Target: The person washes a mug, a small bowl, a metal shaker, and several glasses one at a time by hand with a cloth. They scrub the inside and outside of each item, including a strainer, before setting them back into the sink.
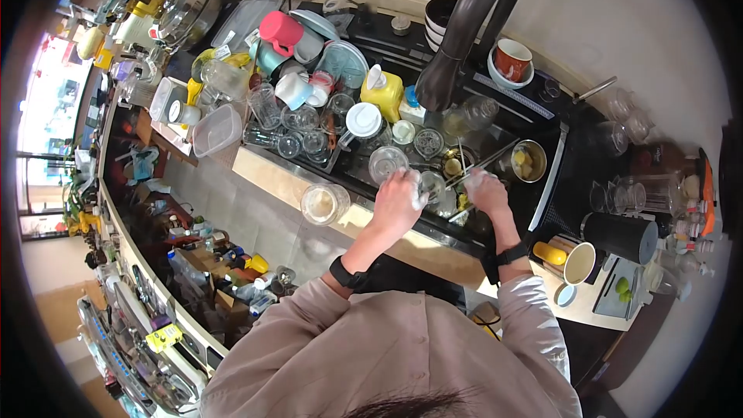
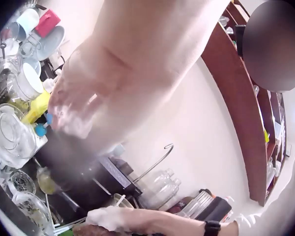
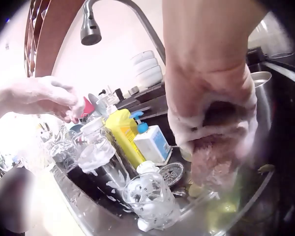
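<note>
Dishwashing at the sink point(image 1: 542, 186) is mid-scrub, by my judgement. Right hand point(image 1: 486, 188), coated in suds, has its grip closed round a foam-soaked sponge point(image 3: 214, 160), held low over the basin. Left hand point(image 1: 398, 200), also soapy, hovers above the sink's front edge with fingers bent; whether it holds anything I cannot tell. A sudsy glass jar point(image 3: 150, 196) lies in the basin just below, near the yellow soap bottle point(image 1: 383, 93). The next move likely calls for a firm hold on slippery glass. Both forearms reach forward and down from the counter point(image 1: 271, 178), wrists bent over the basin, under the dark faucet point(image 1: 472, 23)
</note>
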